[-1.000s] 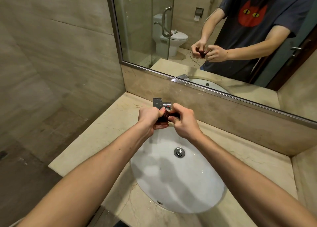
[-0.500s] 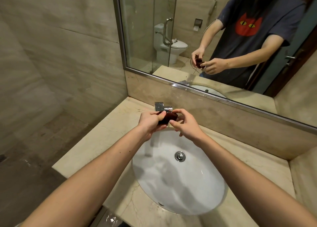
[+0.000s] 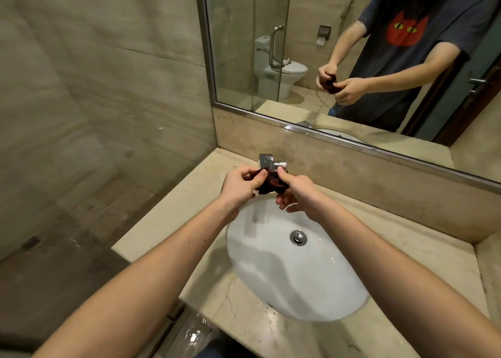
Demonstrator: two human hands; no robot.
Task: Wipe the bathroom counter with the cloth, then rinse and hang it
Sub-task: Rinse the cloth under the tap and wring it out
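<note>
Gripping the small, crumpled dark-red cloth [image 3: 272, 184] between both hands, you held it bunched. Your left hand [image 3: 242, 186] curled its fingers round one end; your right hand [image 3: 296, 195] pinched the other with thumb and forefinger, its remaining fingers seemingly loose beneath. Just beyond your fingertips stood the square chrome tap [image 3: 267, 161]; below them lay the white oval ceramic basin [image 3: 298, 281].

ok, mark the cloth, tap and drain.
cloth [image 3: 271, 184], head view, its dark bunched middle.
tap [image 3: 266, 160], head view, chrome body.
drain [image 3: 298, 237], head view, plug centre.
</note>
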